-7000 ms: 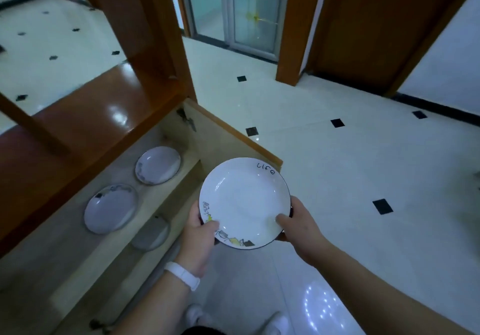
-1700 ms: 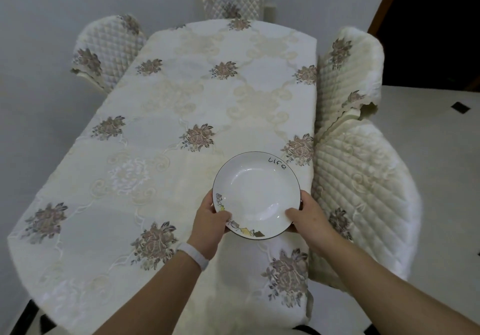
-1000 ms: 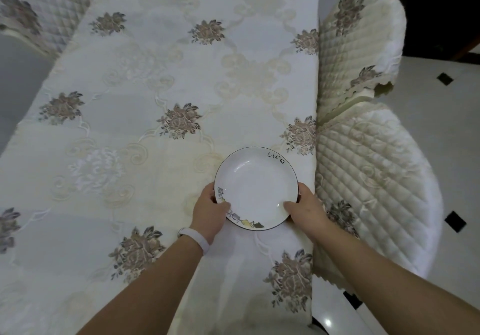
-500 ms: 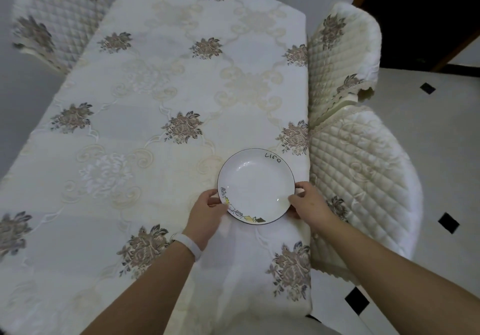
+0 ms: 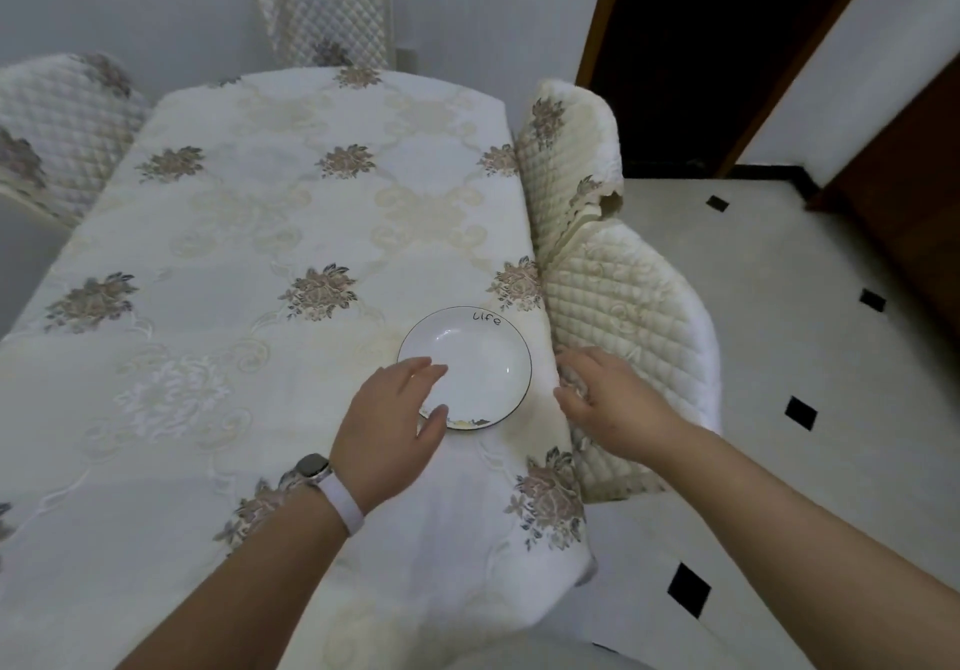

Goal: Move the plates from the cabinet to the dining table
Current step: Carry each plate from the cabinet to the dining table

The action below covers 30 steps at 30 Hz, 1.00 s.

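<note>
A white plate [image 5: 475, 360] with a dark rim and the word "Life" lies flat on the dining table [image 5: 249, 274], near its right edge. My left hand [image 5: 392, 422] hovers over the plate's near-left rim with fingers spread and nothing in it, covering part of the rim. My right hand [image 5: 605, 394] is to the right of the plate, off it, fingers loosely apart over the table edge and chair cover. The cabinet is out of view.
A floral cream cloth covers the table. Quilted chairs stand close on the right [image 5: 628, 326], further back on the right [image 5: 566, 160], at the far end [image 5: 327, 9] and at the left [image 5: 57, 123]. Tiled floor [image 5: 810, 409] and a dark doorway [image 5: 685, 45] lie to the right.
I carried the plate from the cabinet to the table and set it down. Both hands have let go of its rim and pulled slightly back.
</note>
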Available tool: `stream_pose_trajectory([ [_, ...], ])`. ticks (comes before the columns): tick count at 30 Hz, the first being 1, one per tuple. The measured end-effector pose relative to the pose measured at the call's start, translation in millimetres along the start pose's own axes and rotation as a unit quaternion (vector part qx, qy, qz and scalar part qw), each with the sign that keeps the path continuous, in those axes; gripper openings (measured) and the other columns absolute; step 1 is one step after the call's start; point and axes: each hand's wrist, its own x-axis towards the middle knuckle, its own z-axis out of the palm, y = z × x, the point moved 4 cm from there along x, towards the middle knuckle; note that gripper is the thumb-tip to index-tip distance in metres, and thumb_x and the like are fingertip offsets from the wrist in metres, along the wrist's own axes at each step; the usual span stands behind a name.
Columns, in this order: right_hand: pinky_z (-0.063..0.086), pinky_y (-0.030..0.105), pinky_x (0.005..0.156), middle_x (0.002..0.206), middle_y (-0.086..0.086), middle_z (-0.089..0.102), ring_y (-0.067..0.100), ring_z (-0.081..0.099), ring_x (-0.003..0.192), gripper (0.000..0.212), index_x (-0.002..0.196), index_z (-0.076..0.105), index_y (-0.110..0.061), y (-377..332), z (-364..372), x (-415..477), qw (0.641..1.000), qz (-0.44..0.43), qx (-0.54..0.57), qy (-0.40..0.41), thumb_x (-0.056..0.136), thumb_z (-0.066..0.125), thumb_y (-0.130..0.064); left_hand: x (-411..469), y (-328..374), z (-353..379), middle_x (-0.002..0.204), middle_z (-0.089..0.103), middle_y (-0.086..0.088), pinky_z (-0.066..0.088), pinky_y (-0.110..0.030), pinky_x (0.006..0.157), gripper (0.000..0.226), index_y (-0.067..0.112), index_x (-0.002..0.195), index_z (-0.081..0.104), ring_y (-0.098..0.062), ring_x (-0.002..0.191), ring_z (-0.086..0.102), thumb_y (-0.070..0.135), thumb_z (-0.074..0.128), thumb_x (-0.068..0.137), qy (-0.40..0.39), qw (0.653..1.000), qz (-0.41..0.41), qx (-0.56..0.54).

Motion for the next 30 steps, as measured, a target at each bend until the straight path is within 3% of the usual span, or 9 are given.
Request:
stream_pose_trajectory([
  [5,0.045,0.039,0.095,0.131,0.001,0.056,0.026,0.052,0.118,0.044,0.133,0.055,-0.019,-10,-14,-51,0.996,-0.005,-0.071,0.057,0.095,0.054,-0.043,-6,30,-3,0.124,0.062,-0.012,0.044,-0.053,0.100,0.046,0.015,0.126,0.061,-0.032,0.115,0.058,0.038,0.049,0.088,0.018,0.995,0.089,0.045],
  [9,0.041,0.038,0.098,0.136,0.001,0.055,0.025,0.049,0.123,0.045,0.137,0.053,-0.020,-11,-21,-92,0.989,0.029,-0.115,0.086,0.096,0.052,-0.040,-5,54,0,0.123,0.062,-0.014,0.045,-0.053,0.096,0.044,0.014,0.126,0.060,-0.035,0.113,0.057,0.035,0.051,0.089,0.031,0.987,0.149,0.060],
  [14,0.047,0.041,0.094,0.131,0.002,0.059,0.025,0.053,0.119,0.055,0.133,0.056,-0.020,0,-30,-132,0.985,0.056,-0.127,0.102,0.093,0.035,-0.051,-12,88,13,0.124,0.062,-0.013,0.042,-0.053,0.100,0.045,0.014,0.126,0.061,-0.034,0.114,0.058,0.037,0.047,0.090,-0.009,0.978,0.197,0.064],
  [19,0.042,0.042,0.102,0.137,0.001,0.056,0.025,0.049,0.125,0.058,0.135,0.054,-0.022,34,-45,-170,0.979,0.097,-0.122,0.133,0.091,0.034,-0.054,-20,139,17,0.122,0.063,-0.009,0.041,-0.051,0.101,0.041,0.017,0.120,0.064,-0.029,0.112,0.058,0.038,0.053,0.087,-0.007,0.967,0.246,0.061],
  [25,0.045,0.041,0.096,0.128,0.002,0.062,0.026,0.055,0.119,0.057,0.128,0.059,-0.020,95,-65,-227,0.973,0.114,-0.104,0.170,0.089,0.035,-0.054,-26,218,40,0.118,0.063,-0.008,0.041,-0.046,0.098,0.039,0.016,0.117,0.065,-0.029,0.108,0.059,0.036,0.059,0.084,-0.004,0.953,0.287,0.097],
  [30,0.040,0.041,0.101,0.134,0.001,0.058,0.025,0.050,0.125,0.062,0.133,0.056,-0.022,168,-84,-291,0.969,0.143,-0.099,0.176,0.089,0.029,-0.057,-39,304,85,0.117,0.064,-0.007,0.040,-0.047,0.099,0.039,0.018,0.117,0.065,-0.029,0.107,0.060,0.036,0.061,0.082,-0.007,0.942,0.311,0.125],
])
